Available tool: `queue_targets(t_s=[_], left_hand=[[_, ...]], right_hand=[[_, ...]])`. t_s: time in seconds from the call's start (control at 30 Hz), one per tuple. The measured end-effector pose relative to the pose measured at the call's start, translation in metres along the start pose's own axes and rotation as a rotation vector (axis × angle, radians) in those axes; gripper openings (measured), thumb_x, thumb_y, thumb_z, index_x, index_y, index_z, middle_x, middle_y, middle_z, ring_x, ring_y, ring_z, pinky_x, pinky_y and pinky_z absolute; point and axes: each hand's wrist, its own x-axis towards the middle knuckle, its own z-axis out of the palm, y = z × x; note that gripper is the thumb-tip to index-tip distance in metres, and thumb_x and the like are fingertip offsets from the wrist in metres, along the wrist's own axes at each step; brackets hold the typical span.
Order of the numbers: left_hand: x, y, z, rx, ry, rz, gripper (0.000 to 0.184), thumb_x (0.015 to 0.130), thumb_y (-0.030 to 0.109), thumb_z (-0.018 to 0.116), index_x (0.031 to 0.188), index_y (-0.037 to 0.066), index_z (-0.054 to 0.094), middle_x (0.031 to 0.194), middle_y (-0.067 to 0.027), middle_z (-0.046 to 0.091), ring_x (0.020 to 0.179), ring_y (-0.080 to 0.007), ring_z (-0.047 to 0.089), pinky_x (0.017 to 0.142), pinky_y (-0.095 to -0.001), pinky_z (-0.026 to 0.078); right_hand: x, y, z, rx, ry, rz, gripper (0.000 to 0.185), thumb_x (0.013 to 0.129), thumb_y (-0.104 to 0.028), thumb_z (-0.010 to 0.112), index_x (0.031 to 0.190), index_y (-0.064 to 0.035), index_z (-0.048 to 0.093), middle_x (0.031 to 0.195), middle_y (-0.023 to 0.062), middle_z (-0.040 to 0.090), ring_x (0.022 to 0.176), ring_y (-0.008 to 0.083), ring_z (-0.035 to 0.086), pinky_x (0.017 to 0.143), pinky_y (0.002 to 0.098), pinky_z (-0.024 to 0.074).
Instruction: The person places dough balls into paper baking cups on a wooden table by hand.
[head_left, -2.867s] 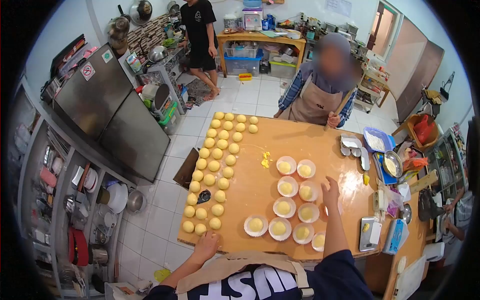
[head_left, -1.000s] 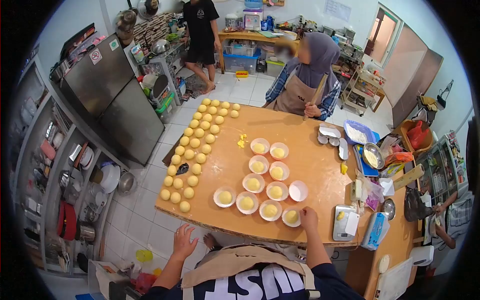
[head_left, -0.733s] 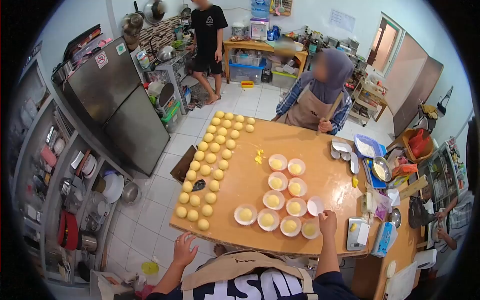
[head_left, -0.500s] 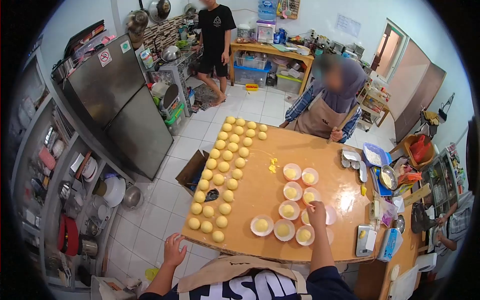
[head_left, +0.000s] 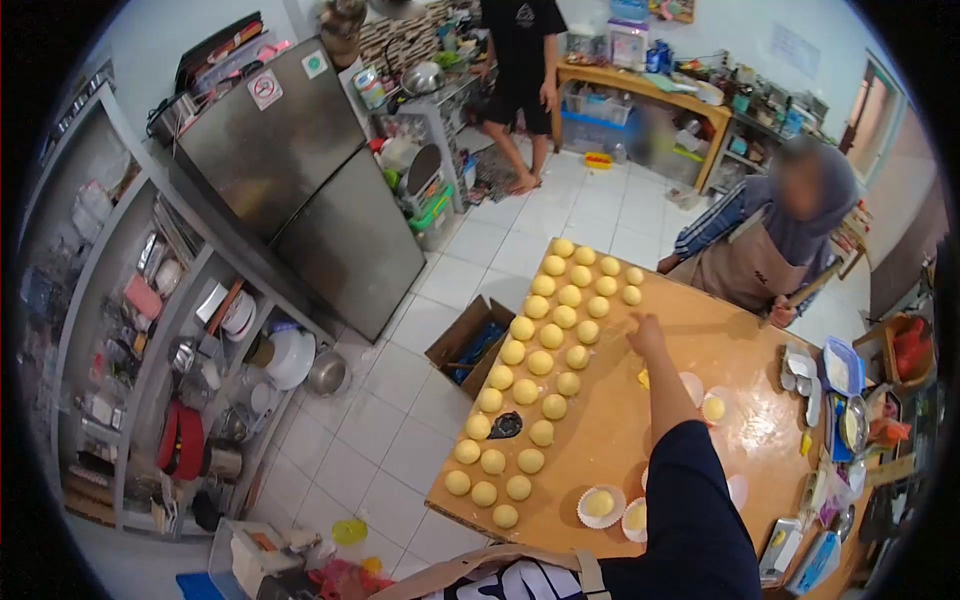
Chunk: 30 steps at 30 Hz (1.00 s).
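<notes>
My right hand point(head_left: 648, 335) reaches far across the wooden table point(head_left: 590, 460), close to the upper end of the rows of round yellow dough balls point(head_left: 545, 363). Its fingers look slightly apart, and I see nothing in them. The nearest dough ball point(head_left: 632, 295) lies just beyond the fingertips, not touched. Under and beside my dark sleeve stand white paper cups, one a paper cup point(head_left: 582, 515) holding a piece of dough point(head_left: 599, 503); the arm hides several others. A yellow scrap point(head_left: 643, 379) lies by my forearm. My left hand is out of view.
Across the table a person in an apron point(head_left: 750, 250) holds a wooden stick point(head_left: 815, 287). Another person point(head_left: 520, 90) stands at the back. A dark crumpled piece point(head_left: 506, 426) lies among the dough balls. Metal moulds point(head_left: 800, 372), bowls and a scale point(head_left: 780, 550) sit at the right.
My right hand has moved from the paper cups up and across toward the far dough balls. My left hand, earlier by the table's near left corner, has left the view. The camera has turned left.
</notes>
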Motion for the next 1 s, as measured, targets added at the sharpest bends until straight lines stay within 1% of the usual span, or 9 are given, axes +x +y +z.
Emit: queue_targets(t_s=[0.17,0.37,0.47,0.57,0.67,0.73,0.8,0.87,1.0], left_hand=[[-0.025,0.009,-0.002,-0.025,-0.090,-0.125,0.056,0.068,0.026,0.077,0.115,0.005,0.054,0.122,-0.0216,0.049,0.116,-0.0407,0.045,0.098,-0.0498,0.038],[-0.020,0.020,-0.001,-0.046,-0.124,-0.132,0.058,0.067,0.027,0.077,0.116,0.005,0.054,0.123,-0.0219,0.049,0.116,-0.0408,0.045,0.098,-0.0498,0.038],[-0.011,0.023,0.004,-0.051,-0.134,-0.096,0.058,0.067,0.028,0.078,0.116,0.005,0.054,0.123,-0.0221,0.048,0.117,-0.0409,0.045,0.098,-0.0497,0.038],[0.001,0.026,0.006,-0.053,-0.126,-0.029,0.059,0.067,0.028,0.078,0.116,0.005,0.054,0.123,-0.0223,0.048,0.117,-0.0409,0.045,0.098,-0.0497,0.037],[0.024,0.031,0.013,-0.071,-0.121,0.057,0.060,0.067,0.029,0.078,0.116,0.005,0.054,0.123,-0.0224,0.048,0.117,-0.0409,0.045,0.099,-0.0497,0.037],[0.040,0.035,0.019,-0.063,-0.123,0.129,0.060,0.067,0.029,0.078,0.116,0.005,0.054,0.123,-0.0225,0.048,0.117,-0.0410,0.045,0.099,-0.0496,0.037],[0.056,0.037,0.027,-0.060,-0.129,0.198,0.061,0.067,0.029,0.079,0.117,0.005,0.054,0.123,-0.0226,0.048,0.117,-0.0410,0.045,0.099,-0.0496,0.037],[0.065,0.038,0.037,-0.053,-0.129,0.268,0.061,0.067,0.030,0.079,0.117,0.005,0.054,0.123,-0.0227,0.048,0.117,-0.0410,0.045,0.099,-0.0496,0.037],[0.074,0.033,0.049,-0.042,-0.140,0.481,0.062,0.066,0.031,0.079,0.117,0.004,0.054,0.123,-0.0230,0.048,0.117,-0.0411,0.045,0.099,-0.0496,0.037]], right_hand=[[0.081,-0.004,0.022,-0.131,0.043,0.006,0.064,0.075,-0.011,0.070,0.135,-0.0187,0.047,0.140,0.0252,0.037,0.120,0.0391,0.049,0.098,0.0407,0.0453],[0.095,-0.025,0.016,-0.193,-0.030,0.104,0.046,0.077,-0.007,0.067,0.121,-0.0103,0.056,0.122,0.0212,0.053,0.112,0.0353,0.055,0.093,0.0407,0.0477],[0.075,-0.026,0.006,-0.009,0.146,0.133,0.038,0.075,-0.004,0.068,0.112,-0.0074,0.059,0.115,0.0179,0.056,0.108,0.0347,0.056,0.090,0.0415,0.0481],[0.052,-0.002,0.003,0.142,0.443,-0.062,0.036,0.075,-0.006,0.071,0.109,-0.0060,0.060,0.109,0.0151,0.060,0.098,0.0308,0.060,0.084,0.0380,0.0493],[0.002,0.026,-0.001,0.460,0.448,-0.099,0.033,0.077,-0.007,0.072,0.108,-0.0044,0.060,0.099,0.0125,0.064,0.089,0.0233,0.062,0.078,0.0332,0.0499],[-0.059,0.039,-0.004,0.674,0.352,-0.021,0.033,0.079,-0.013,0.072,0.109,-0.0053,0.063,0.096,0.0143,0.066,0.090,0.0251,0.064,0.079,0.0344,0.0490],[-0.125,0.043,-0.025,0.478,0.161,0.181,0.037,0.078,-0.012,0.073,0.113,-0.0047,0.062,0.099,0.0115,0.067,0.086,0.0216,0.065,0.077,0.0328,0.0506],[-0.189,0.067,-0.030,0.692,0.149,0.124,0.041,0.077,-0.009,0.073,0.117,-0.0051,0.062,0.103,0.0096,0.067,0.083,0.0182,0.065,0.074,0.0305,0.0519],[-0.285,0.103,-0.073,0.968,0.257,0.368,0.054,0.076,-0.002,0.071,0.128,-0.0046,0.054,0.105,0.0101,0.064,0.088,0.0166,0.065,0.071,0.0276,0.0527]])
